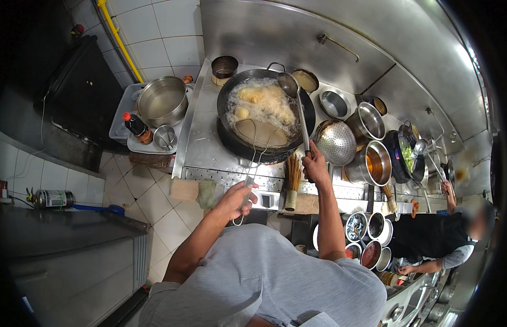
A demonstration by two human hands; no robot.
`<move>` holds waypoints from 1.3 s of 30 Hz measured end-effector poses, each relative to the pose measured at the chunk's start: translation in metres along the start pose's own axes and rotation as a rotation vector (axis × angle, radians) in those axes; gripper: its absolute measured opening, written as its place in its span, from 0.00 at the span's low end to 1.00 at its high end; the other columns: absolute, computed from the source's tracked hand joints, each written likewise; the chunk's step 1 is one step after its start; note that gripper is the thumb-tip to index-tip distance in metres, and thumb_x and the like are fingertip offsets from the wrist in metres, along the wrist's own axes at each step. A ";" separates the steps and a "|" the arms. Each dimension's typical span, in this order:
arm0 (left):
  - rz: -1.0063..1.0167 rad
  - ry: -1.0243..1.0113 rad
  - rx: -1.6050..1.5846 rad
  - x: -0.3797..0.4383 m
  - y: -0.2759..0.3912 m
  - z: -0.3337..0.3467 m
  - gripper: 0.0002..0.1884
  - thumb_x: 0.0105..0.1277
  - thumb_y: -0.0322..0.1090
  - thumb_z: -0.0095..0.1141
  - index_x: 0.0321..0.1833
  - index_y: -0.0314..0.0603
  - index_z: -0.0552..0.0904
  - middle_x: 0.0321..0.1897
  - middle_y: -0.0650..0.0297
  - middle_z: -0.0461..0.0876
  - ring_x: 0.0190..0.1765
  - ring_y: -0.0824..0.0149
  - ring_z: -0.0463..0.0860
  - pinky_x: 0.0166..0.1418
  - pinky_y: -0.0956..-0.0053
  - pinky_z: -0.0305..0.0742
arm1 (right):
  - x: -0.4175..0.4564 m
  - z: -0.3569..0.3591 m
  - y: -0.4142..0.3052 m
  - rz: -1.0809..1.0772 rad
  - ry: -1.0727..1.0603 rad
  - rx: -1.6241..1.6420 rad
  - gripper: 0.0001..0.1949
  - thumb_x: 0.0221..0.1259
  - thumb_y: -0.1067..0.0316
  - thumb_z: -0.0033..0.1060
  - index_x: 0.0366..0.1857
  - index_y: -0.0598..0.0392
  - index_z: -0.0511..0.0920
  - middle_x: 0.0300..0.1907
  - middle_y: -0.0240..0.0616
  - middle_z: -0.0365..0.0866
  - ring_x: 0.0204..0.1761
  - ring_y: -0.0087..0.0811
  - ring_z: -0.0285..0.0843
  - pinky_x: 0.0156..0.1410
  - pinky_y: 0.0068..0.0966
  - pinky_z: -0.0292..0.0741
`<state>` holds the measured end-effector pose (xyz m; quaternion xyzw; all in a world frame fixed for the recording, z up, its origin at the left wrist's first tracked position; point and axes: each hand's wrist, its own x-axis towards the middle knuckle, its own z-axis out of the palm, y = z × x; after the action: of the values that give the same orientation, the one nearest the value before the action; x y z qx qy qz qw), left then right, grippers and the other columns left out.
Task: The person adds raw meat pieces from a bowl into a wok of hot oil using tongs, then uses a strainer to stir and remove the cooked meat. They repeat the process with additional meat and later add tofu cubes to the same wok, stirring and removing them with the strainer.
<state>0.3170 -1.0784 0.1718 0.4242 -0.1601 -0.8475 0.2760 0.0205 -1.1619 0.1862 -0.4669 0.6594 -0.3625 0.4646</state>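
Observation:
A black wok point(224, 98) holds bubbling oil with pale golden pieces of food point(253, 96) frying in it. My left hand point(236, 199) grips the handle of a wire-mesh skimmer point(261, 133), whose round mesh rests at the near side of the oil. In my right hand point(317, 165) is the dark grip of a long steel ladle point(303, 118). Its bowl sits over the wok's far right side, above or at the oil; I cannot tell which. A bamboo wok brush point(293, 175) lies between my hands on the stove's front ledge.
Right of the wok are a perforated strainer point(335, 142) and a steel pot of amber liquid point(378, 163). To the left stand a large steel pot point(163, 102) and a red-capped bottle point(138, 128). A co-worker point(433, 235) handles another wok point(406, 157) at far right.

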 end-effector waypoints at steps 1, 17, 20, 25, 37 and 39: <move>0.002 -0.002 -0.002 0.000 0.000 0.000 0.13 0.80 0.40 0.46 0.61 0.46 0.75 0.29 0.59 0.78 0.14 0.75 0.66 0.18 0.76 0.60 | 0.007 -0.003 -0.001 -0.020 0.002 0.004 0.39 0.63 0.77 0.51 0.81 0.53 0.52 0.24 0.28 0.69 0.17 0.22 0.68 0.20 0.25 0.70; 0.014 0.017 0.024 -0.002 0.001 -0.001 0.13 0.80 0.40 0.46 0.61 0.45 0.75 0.30 0.59 0.78 0.15 0.74 0.66 0.18 0.75 0.60 | 0.024 0.000 -0.005 0.243 -0.288 0.467 0.32 0.67 0.77 0.48 0.76 0.45 0.60 0.25 0.29 0.70 0.17 0.18 0.65 0.19 0.18 0.67; 0.019 0.015 0.021 -0.002 -0.001 -0.003 0.14 0.80 0.40 0.46 0.61 0.45 0.75 0.29 0.59 0.78 0.15 0.74 0.67 0.18 0.75 0.60 | 0.017 -0.004 -0.009 0.328 -0.380 0.666 0.33 0.68 0.77 0.47 0.78 0.47 0.57 0.25 0.29 0.69 0.17 0.18 0.64 0.19 0.17 0.67; 0.001 0.020 0.029 -0.002 0.003 -0.004 0.13 0.80 0.40 0.46 0.61 0.45 0.75 0.29 0.59 0.78 0.14 0.74 0.67 0.18 0.75 0.60 | 0.007 -0.003 -0.021 0.173 -0.303 0.300 0.37 0.65 0.78 0.50 0.80 0.55 0.52 0.25 0.31 0.72 0.17 0.20 0.67 0.21 0.20 0.69; 0.023 0.019 0.025 -0.002 0.003 -0.005 0.12 0.79 0.40 0.47 0.59 0.45 0.77 0.29 0.58 0.79 0.14 0.74 0.67 0.17 0.76 0.62 | 0.000 0.002 -0.059 -0.045 -0.109 -0.230 0.37 0.60 0.76 0.53 0.79 0.53 0.59 0.26 0.31 0.73 0.20 0.21 0.68 0.25 0.26 0.71; 0.021 0.019 0.026 -0.001 0.003 -0.005 0.12 0.79 0.40 0.47 0.59 0.46 0.77 0.29 0.58 0.79 0.14 0.74 0.67 0.16 0.76 0.62 | 0.003 0.004 -0.061 -0.046 -0.094 -0.271 0.37 0.60 0.75 0.53 0.78 0.50 0.61 0.28 0.34 0.74 0.21 0.23 0.70 0.28 0.28 0.73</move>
<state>0.3229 -1.0798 0.1707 0.4343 -0.1731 -0.8382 0.2809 0.0415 -1.1836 0.2399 -0.5567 0.6688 -0.2587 0.4192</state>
